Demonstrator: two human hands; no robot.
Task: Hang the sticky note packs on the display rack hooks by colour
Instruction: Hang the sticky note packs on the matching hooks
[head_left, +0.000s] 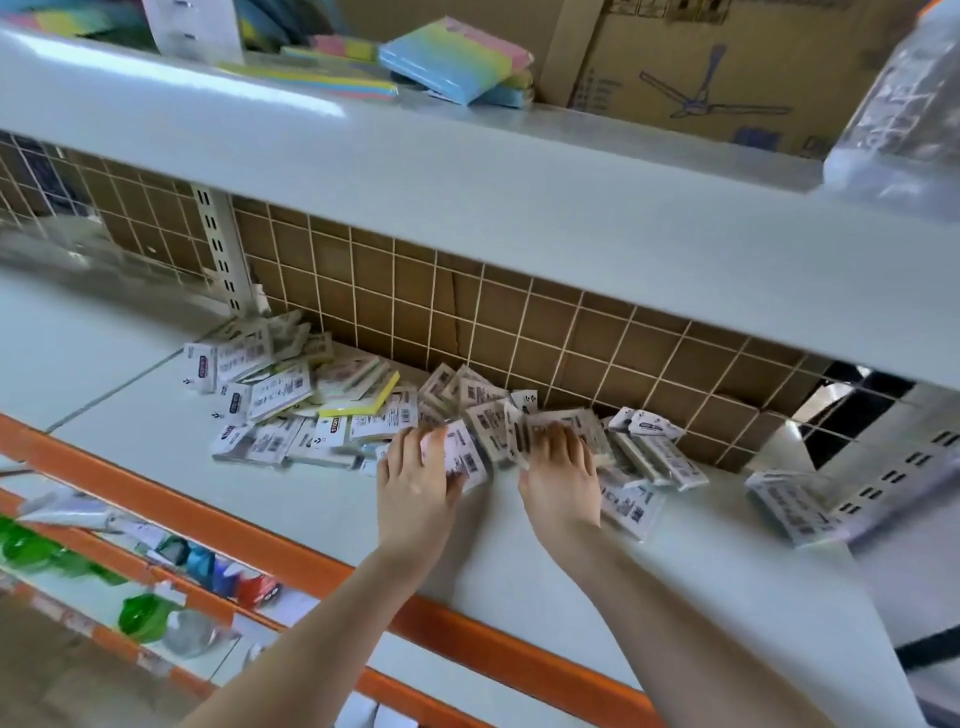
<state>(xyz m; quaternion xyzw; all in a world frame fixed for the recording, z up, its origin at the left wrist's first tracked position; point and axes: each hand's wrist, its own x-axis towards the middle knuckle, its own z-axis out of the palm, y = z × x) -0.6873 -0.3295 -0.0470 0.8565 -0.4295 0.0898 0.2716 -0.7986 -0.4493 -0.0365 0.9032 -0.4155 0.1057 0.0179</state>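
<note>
Head view: left hand (415, 480) grips one sticky note pack (464, 456), fingers curled round it. Right hand (561, 475) rests, fingers relaxed, on the pile of packs (291, 400) along the wire grid (519, 317). Exact pack count cannot be told.

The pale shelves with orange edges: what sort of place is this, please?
Most likely a shop's stationery aisle. Many wrapped sticky note packs with barcodes lie on a pale metal shelf with an orange front edge, backed by a white wire grid panel; coloured goods stand on the shelf below.
</note>
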